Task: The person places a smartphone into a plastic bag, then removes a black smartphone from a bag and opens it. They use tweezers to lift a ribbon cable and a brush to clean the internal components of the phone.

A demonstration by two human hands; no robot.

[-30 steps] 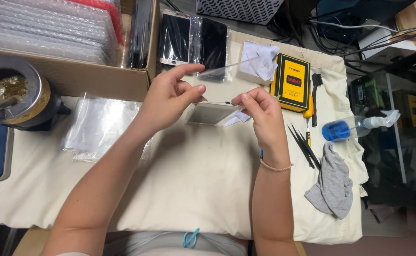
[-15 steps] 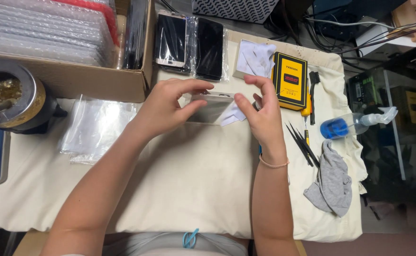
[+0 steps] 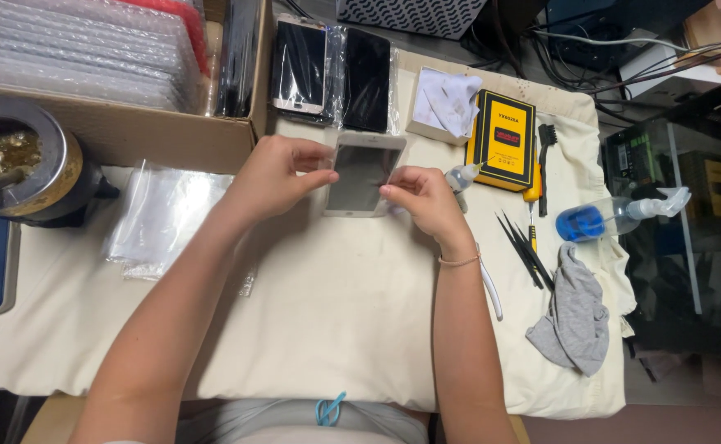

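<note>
A pale rectangular phone screen panel (image 3: 362,174) is held upright-tilted above the cream cloth, its long side pointing away from me. My left hand (image 3: 277,173) pinches its left edge with thumb and fingers. My right hand (image 3: 424,200) grips its lower right edge with the fingertips. A thin bracelet circles my right wrist. Both forearms reach in from the bottom of the view.
Two dark phone panels in wrap (image 3: 334,72) lie beyond the hands. A cardboard box (image 3: 122,123) of bubble-wrapped parts stands back left, a metal pot (image 3: 17,160) at the left. A yellow device (image 3: 503,140), tweezers (image 3: 523,248), blue spray bottle (image 3: 615,218) and grey rag (image 3: 574,316) lie right.
The panel was held flat and low a second ago. Both hands have lifted it and turned it so its face shows toward me, moving slightly away from my body.
</note>
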